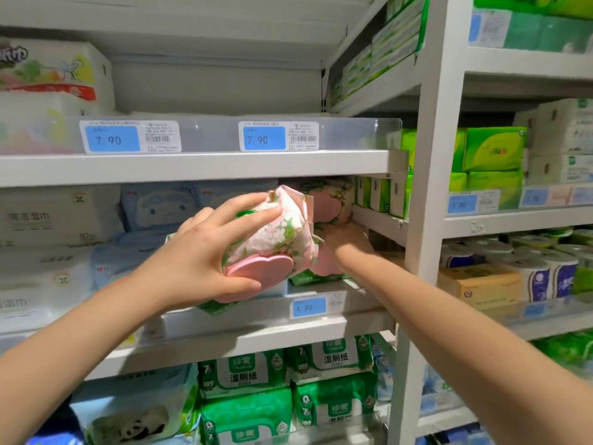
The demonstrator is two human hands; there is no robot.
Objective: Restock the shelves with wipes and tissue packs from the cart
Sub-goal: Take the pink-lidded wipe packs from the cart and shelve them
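Pink-lidded wipes pack sits squeezed between the left hand fingers and thumb. Just behind it, the right hand reaches into the shelf. I cannot tell how its fingers lie.

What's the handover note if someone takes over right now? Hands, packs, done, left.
Left hand grips a floral wipes pack with a pink lid, held in front of the middle shelf above the 4.90 tag.
Right hand reaches into that shelf by the shelved floral packs; its fingers are hidden, so its grip is unclear.
Done: matching packs are already on the shelf.
Left: seat the held pack with them. The cart is out of view, so remaining stock is unknown.
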